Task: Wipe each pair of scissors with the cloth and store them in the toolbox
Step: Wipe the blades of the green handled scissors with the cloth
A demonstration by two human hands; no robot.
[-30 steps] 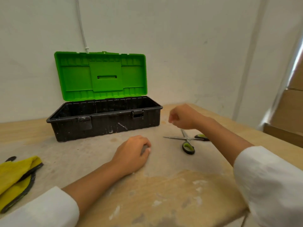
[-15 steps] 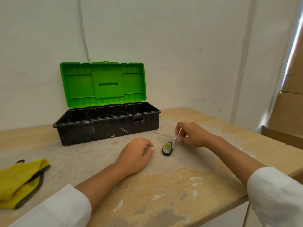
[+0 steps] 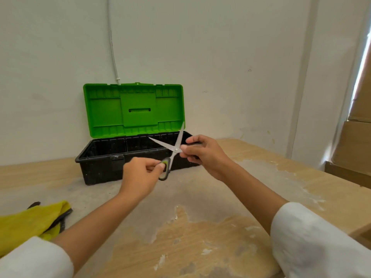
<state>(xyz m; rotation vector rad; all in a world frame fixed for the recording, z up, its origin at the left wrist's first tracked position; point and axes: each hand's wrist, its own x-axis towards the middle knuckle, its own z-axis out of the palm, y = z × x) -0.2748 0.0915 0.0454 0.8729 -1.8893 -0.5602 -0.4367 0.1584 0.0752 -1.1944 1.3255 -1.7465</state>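
A pair of scissors (image 3: 174, 146) with green-and-grey handles is held in the air in front of the toolbox, its blades spread wide in an X. My left hand (image 3: 140, 175) grips the lower handle. My right hand (image 3: 204, 155) pinches the scissors at the pivot and covers the other handle. The black toolbox (image 3: 100, 165) stands at the back against the wall with its green lid (image 3: 133, 109) upright; the visible inside looks empty. A yellow cloth (image 3: 28, 223) with dark edging lies on the table at the far left, away from both hands.
The worn wooden table (image 3: 200, 237) has a right edge near my right sleeve. Cardboard boxes (image 3: 359, 149) are stacked at the far right. A white wall stands close behind the toolbox.
My right hand picked the scissors up off the table. My left hand left the table and took one handle. The scissors are now raised with the blades spread.
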